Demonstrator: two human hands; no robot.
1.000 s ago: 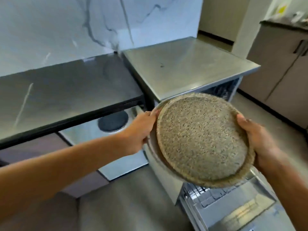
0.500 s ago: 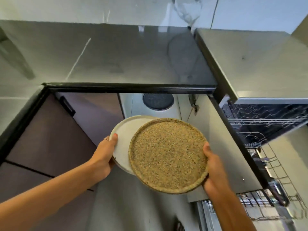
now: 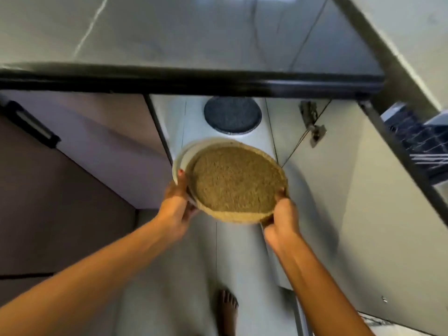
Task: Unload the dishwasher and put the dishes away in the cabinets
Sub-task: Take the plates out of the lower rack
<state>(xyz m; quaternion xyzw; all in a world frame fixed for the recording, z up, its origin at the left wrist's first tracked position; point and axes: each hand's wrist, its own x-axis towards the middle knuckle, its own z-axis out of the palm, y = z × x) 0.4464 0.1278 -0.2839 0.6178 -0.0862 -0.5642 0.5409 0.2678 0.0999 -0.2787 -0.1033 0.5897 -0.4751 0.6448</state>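
above: worktop edge (image 3: 194,82) overhangs the open cabinet | inside: dark plate (image 3: 232,115) sits at the back of the shelf (image 3: 191,122), bare shelf in front of it | right: open cabinet door (image 3: 339,190) with hinge (image 3: 312,124) flanks the gap | left: closed door (image 3: 84,146) | below: bare foot (image 3: 228,309) on floor

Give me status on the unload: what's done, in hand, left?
Done: one dark plate already sits on the shelf in the open cabinet under the counter.
In hand: the left hand and right hand hold a speckled plate stacked on a white plate, in front of that shelf, not yet set down.
Left: the dishwasher is open at right; its contents are too blurred to count.
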